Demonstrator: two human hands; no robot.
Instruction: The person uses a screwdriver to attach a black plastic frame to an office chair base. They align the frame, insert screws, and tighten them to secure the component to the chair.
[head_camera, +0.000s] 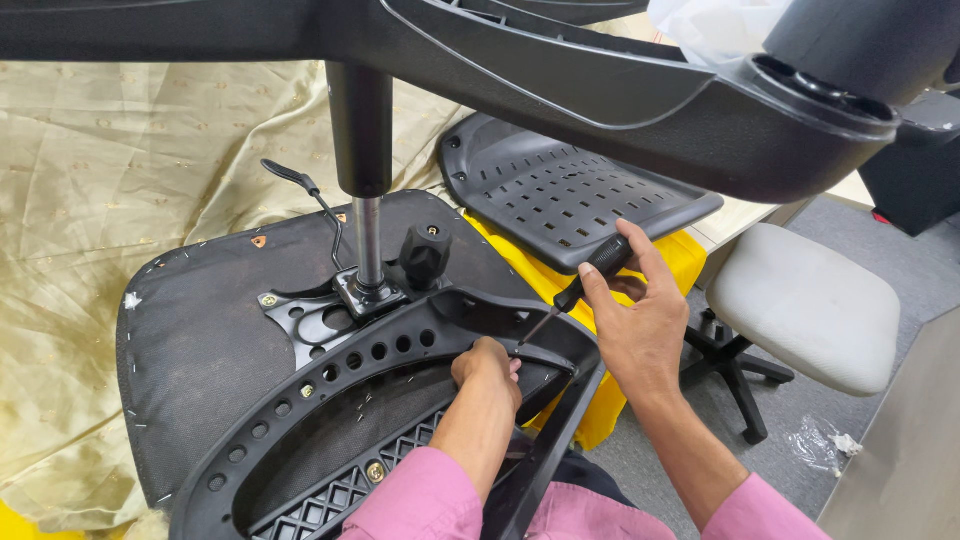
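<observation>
The person's right hand (640, 325) is clenched around the black handle of a screwdriver (585, 278), thumb and fingers wrapped near the top, with the thin shaft slanting down and to the left. Its tip meets the inner edge of a black plastic chair frame (330, 400), a curved piece with a row of round holes that lies across the upturned seat (190, 330). The left hand (488, 368) is curled over the frame's rim just beside the tip; its grip looks closed on the plastic, though the fingertips are hidden behind the edge, so how firmly it holds cannot be told.

The seat rests bottom-up on a gold cloth (110, 170), with a metal mounting plate (320, 310), a black knob (425, 255), a thin lever (300, 185) and the gas column (362, 170) rising from it to the star base (640, 90) overhead. A perforated black back panel (570, 190) leans on something yellow behind the hands, and a grey stool (800, 300) stands to the right on the floor.

The risks here seem to come from angle and closeness. The shaft enters at a slant, so the tip could skid out of whatever it is seated in and chew the head or scratch the plastic. The left fingers sit right beside that tip, so a slip under pressure could drive it into them. The frame is held only by that one hand and could shift or tip on the padded seat if the right hand pushes hard.
</observation>
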